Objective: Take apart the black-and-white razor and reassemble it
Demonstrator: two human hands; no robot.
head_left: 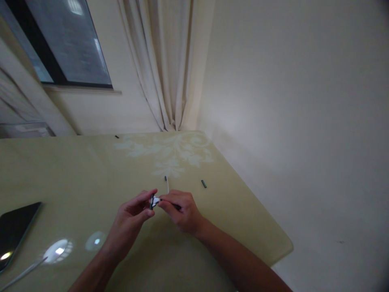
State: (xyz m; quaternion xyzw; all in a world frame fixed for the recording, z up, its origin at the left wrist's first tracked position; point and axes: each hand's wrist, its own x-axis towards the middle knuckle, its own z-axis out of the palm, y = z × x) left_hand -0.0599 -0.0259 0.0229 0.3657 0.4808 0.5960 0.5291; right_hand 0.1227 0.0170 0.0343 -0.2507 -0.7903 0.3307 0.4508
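My left hand (133,217) pinches a small dark-edged piece with a white part (154,201) between thumb and fingers, above the table. My right hand (182,209) is closed close beside it, its fingertips at the white part. A thin dark tool (176,207) shows between the right thumb and fingers; its exact kind is hard to make out. Just beyond the right hand, a thin white stick-like thing with a dark tip (165,178) points away, its near end hidden behind the fingers. A small dark bar (204,184) lies to the right of it.
The pale green table (243,227) has a rounded right corner near a plain wall. At left lie a dark tablet-like device (18,227) and a white cable (27,271). Another small dark piece (117,137) sits by the far edge, below the curtain (164,61) and window.
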